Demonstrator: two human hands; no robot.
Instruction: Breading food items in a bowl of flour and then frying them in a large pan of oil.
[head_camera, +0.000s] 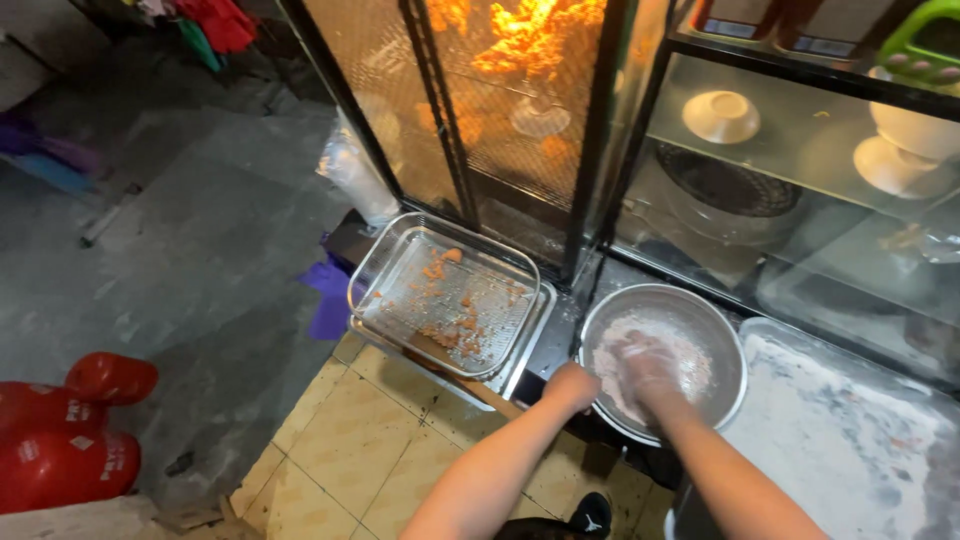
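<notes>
A round metal bowl (718, 335) holding pale pink floured pieces sits on the counter at centre right. My left hand (572, 385) grips the bowl's near left rim. My right hand (648, 368), in a thin clear glove dusted with flour, is pressed down into the pieces inside the bowl; its fingers are partly buried. To the left of the bowl lies a rectangular metal tray (385, 262) with a wire rack and orange crumbs on it.
A flour-covered tray (850, 430) lies at the right. Behind stands a glass-fronted cabinet (520, 110) with orange fried food under a warm light, and shelves with white bowls (720, 115). Red gas cylinders (60, 440) stand on the grey floor at the left.
</notes>
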